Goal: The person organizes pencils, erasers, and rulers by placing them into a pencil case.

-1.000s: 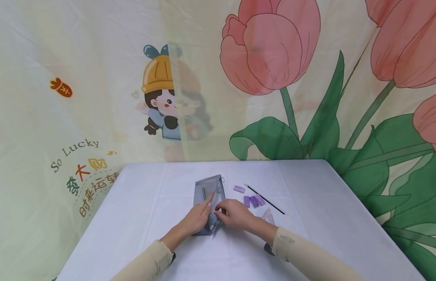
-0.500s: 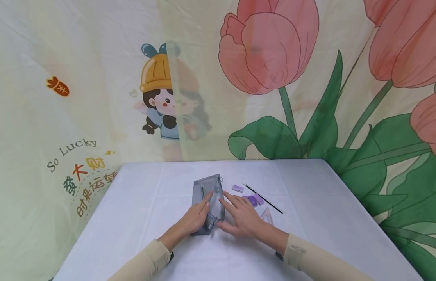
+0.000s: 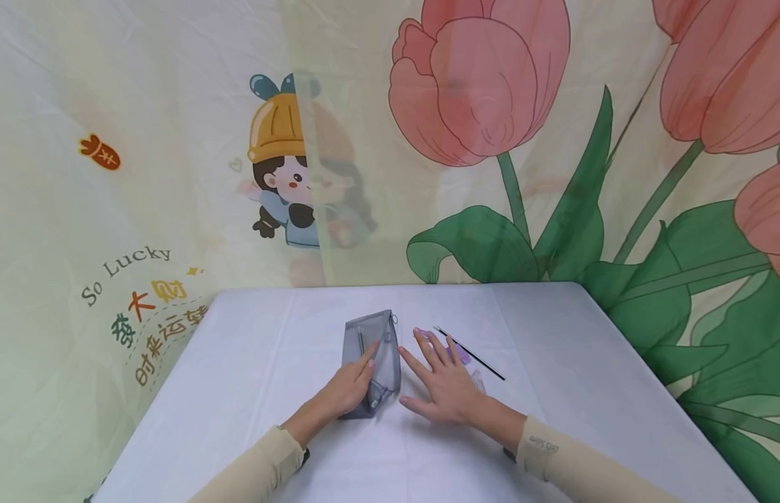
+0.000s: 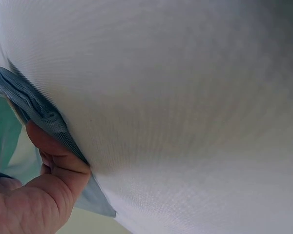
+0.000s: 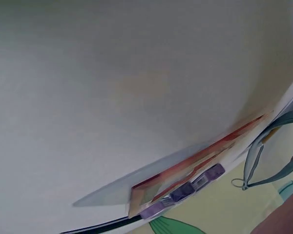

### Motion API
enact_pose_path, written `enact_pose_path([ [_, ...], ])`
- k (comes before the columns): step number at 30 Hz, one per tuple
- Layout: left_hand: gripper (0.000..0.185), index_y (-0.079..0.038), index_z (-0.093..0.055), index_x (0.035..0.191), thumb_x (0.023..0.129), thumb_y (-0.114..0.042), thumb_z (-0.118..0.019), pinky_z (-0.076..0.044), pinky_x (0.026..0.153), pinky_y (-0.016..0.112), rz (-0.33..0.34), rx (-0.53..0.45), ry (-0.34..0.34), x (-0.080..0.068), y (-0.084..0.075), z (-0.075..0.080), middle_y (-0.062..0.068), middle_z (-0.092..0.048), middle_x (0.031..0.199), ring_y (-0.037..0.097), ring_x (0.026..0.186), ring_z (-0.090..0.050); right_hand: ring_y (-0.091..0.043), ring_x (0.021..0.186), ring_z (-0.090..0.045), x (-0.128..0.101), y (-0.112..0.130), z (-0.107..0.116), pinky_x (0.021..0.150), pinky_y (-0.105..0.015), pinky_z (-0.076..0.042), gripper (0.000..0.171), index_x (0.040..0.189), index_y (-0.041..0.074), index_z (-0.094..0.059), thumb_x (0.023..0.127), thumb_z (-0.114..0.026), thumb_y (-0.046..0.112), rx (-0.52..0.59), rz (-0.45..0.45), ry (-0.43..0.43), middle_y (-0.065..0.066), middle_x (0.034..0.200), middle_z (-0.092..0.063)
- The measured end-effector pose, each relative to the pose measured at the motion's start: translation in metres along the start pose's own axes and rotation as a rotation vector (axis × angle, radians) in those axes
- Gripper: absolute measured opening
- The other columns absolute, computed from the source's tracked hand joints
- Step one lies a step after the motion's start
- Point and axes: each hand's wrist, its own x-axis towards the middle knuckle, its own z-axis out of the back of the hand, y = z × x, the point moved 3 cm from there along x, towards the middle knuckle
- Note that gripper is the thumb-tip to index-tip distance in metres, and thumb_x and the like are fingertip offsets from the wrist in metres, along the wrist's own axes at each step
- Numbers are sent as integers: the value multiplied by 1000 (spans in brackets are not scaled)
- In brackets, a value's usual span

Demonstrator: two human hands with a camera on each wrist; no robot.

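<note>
Behind white table [image 3: 251, 391], tulip-print curtain [image 3: 553, 140], cartoon-girl curtain [image 3: 145, 140]

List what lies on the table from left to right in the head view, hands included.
Left hand → mesh pouch → right hand → black pen. The purple bits and clear ruler sit partly under the right hand, so I leave them out.

Grey mesh pencil pouch [image 3: 371, 360], flat on white table, lengthwise away from the person, zipper side right
</note>
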Motion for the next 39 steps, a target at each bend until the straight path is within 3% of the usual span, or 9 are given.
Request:
enact_pose_path([
  [9, 50, -20, -25, 158, 109, -31, -25, -39, 109, 59, 2, -2, 1, 1, -2, 0, 25, -48, 146, 45, 130, -51, -39, 150, -20, -5, -18, -2, 114, -68, -19, 84, 158, 27, -23, 91, -39, 74, -21, -56, -6, -13, 167, -9],
  [19, 50, -21, -23, 159, 110, -32, -24, -38, 109, 59, 10, -5, 11, 1, 0, 0, 26, -48, 146, 46, 130, -51, -35, 153, -9, -13, -40, -1, 117, -66, -8, 84, 159, 28, -21, 91, -44, 72, 45, -165, 43, -9, 168, -1],
  [27, 50, -22, -23, 159, 110, -33, -23, -40, 106, 60, 11, 7, 11, 2, 0, 0, 29, -51, 142, 46, 127, -54, -37, 153, -10, -25, -67, 4, 118, -65, -4, 83, 159, 26, -21, 92, -46, 68, 63, -222, 50, -10, 168, 2],
  [39, 50, -23, -24, 159, 110, -32, -23, -35, 111, 59, 18, -3, 10, 1, -2, -1, 25, -46, 148, 46, 133, -47, -42, 150, -14, -42, -105, 13, 115, -70, -7, 86, 159, 22, -22, 90, -51, 66, 63, -317, 29, -17, 166, -5],
])
